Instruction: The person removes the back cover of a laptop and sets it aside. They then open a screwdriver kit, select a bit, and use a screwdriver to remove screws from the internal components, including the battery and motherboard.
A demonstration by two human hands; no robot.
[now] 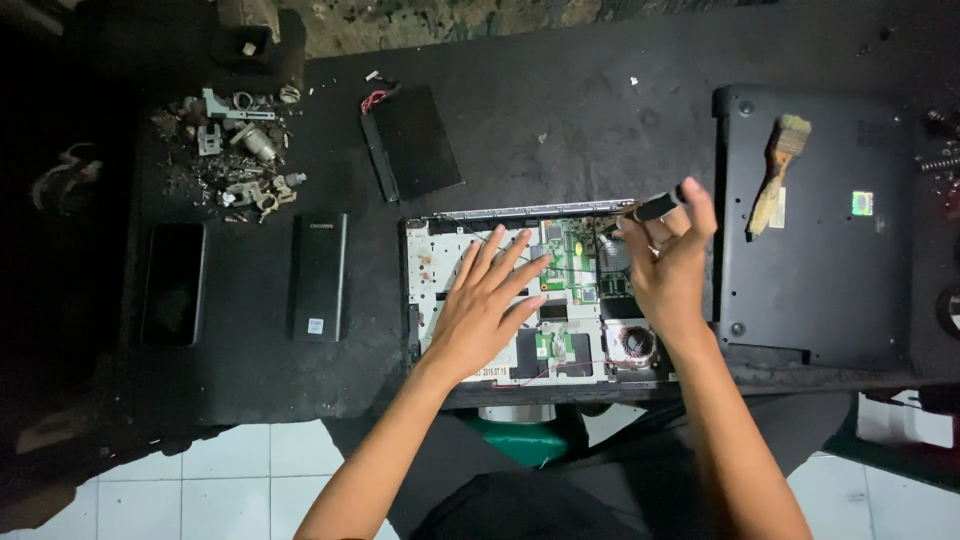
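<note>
Judged from the layout, teardown is well along: phone point(173, 283) and battery pack point(320, 277) are laid at 9 o'clock, screws & metal bits point(232, 150) at 10, a flat black part point(412, 142) at 11. The opened laptop point(430, 250) sits at centre, internals exposed; green board point(570, 262) & fan point(637, 343) are not yet removed. Left hand point(487, 310) is laid flat, fingers spread, gripping nothing. Right hand point(668, 265) is closed on a black-handled tool point(655, 207), tip aimed at the board. Bottom cover point(830, 280) w/ brush point(780, 170) is set at 3.
</note>
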